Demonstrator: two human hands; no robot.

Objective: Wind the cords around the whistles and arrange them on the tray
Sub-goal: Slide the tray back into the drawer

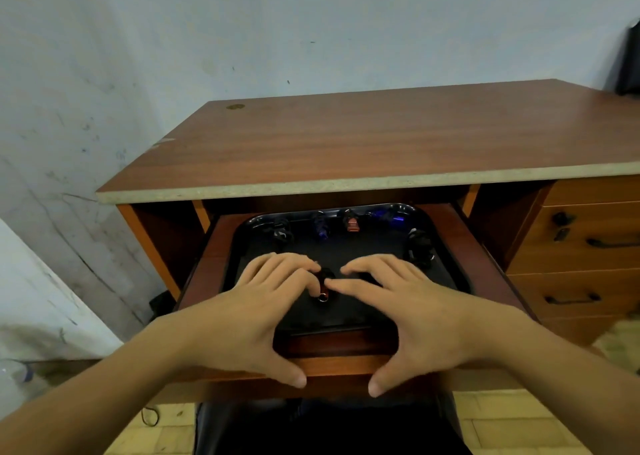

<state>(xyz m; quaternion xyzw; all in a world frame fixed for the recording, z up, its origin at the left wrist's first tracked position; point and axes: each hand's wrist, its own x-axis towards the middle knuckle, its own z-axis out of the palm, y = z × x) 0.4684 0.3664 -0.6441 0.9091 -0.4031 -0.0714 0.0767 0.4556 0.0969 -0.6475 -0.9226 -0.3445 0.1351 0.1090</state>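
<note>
Red whistle (322, 286) lies mid-tray (239, 246), long axis running toward the person, flanked by left hand (252, 302) and right hand (405, 302), both spread with fingertips (313, 270) touching it, neither gripping, equally near.

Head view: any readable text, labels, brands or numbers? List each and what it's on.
None readable.
Whistles on the black tray: any markings are too small and blurred to tell.
Desk top and drawer fronts: no lettering visible.
</note>
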